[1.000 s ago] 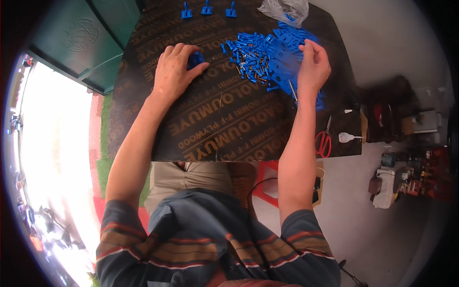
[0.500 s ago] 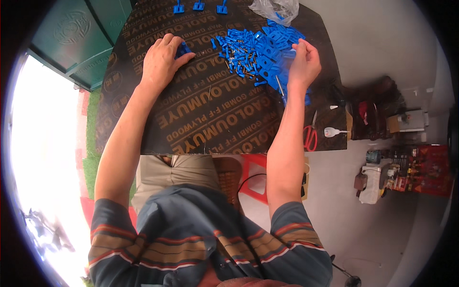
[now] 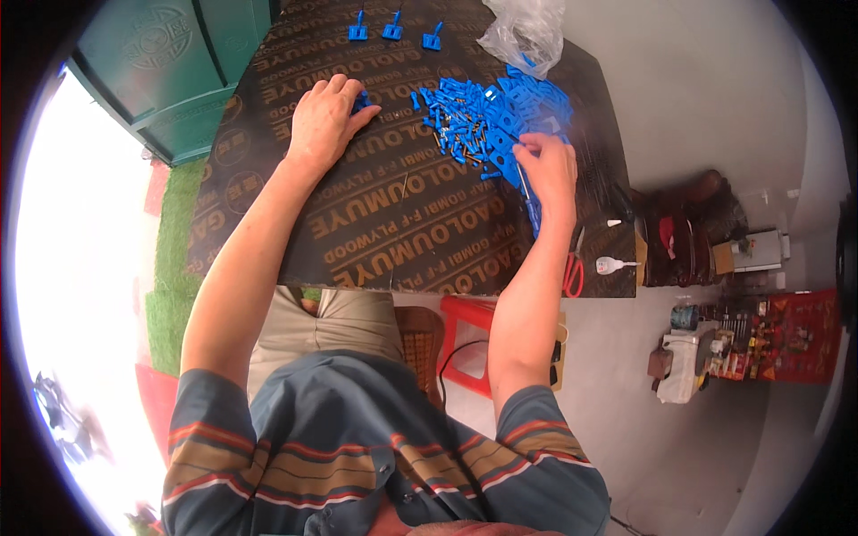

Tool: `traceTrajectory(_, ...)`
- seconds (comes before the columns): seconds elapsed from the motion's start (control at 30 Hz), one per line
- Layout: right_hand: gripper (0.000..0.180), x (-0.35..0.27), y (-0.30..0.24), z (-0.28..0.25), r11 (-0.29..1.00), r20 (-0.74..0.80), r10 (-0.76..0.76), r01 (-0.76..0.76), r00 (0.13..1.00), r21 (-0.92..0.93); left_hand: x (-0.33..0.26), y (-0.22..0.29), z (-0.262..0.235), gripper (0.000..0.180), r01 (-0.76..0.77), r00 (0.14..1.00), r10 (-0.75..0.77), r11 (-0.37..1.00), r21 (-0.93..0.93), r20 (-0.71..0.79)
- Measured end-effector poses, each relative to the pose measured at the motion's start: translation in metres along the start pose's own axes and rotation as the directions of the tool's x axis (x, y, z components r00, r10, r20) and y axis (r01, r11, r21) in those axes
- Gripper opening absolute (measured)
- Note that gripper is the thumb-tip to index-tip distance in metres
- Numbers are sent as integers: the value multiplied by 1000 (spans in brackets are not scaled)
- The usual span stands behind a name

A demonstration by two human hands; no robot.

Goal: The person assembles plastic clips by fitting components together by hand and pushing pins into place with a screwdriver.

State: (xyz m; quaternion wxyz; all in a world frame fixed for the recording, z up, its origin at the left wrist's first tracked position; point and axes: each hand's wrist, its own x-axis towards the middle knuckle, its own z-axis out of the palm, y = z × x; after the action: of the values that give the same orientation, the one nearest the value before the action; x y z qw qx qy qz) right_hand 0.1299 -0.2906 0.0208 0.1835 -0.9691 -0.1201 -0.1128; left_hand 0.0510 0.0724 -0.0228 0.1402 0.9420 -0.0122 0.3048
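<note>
My left hand (image 3: 326, 125) rests on the dark board, its fingers curled round a blue plastic part (image 3: 361, 100), mostly hidden by them. Over the right edge of a heap of blue parts, my right hand (image 3: 550, 174) has thumb and fingertips pinched together. Right below those fingertips is the metal shaft of a screwdriver (image 3: 533, 213) with a blue handle; I cannot tell whether they grip it. The heap mixes small blue pegs (image 3: 456, 121) and screws with flat blue plates (image 3: 514, 112) that have holes.
Three assembled blue pieces (image 3: 391, 27) stand at the far edge of the plywood table (image 3: 402, 223). A clear plastic bag (image 3: 527, 36) lies behind the heap. Red-handled scissors (image 3: 574, 275) and a small white bottle (image 3: 609, 265) lie near the right front corner. A red stool (image 3: 465, 344) is below.
My right hand has come down from the heap's far right side to the screwdriver's tip. The left hand keeps its hold on the blue part. The whole view has shifted slightly.
</note>
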Motion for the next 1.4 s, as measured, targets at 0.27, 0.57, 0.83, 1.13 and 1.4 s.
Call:
traceTrajectory(0.27, 32, -3, 4, 3, 996, 20, 9, -7, 1000, -94, 1, 0, -2, 42, 29, 999, -29, 1000, 10, 15)
traceTrajectory(0.57, 32, 1, 8, 9, 993, -182, -2, -20, 983, -120, 4, 7, -10, 40, 66, 998, -66, 997, -41, -6)
traceTrajectory(0.83, 32, 1, 6, 6, 994, -187, 56, -72, 981, -78, 9, 10, -16, 28, -29, 973, -2, 992, -126, -232)
traceTrajectory(1.13, 30, 5, -4, 2, 984, -466, 59, -131, 883, -124, 8, 25, -32, 16, -144, 942, 69, 967, -211, -327)
traceTrajectory(1.4, 26, -14, -98, 31, 741, -247, -362, 438, 899, 509, -8, 56, -27, 44, 329, 936, -40, 449, -831, 350)
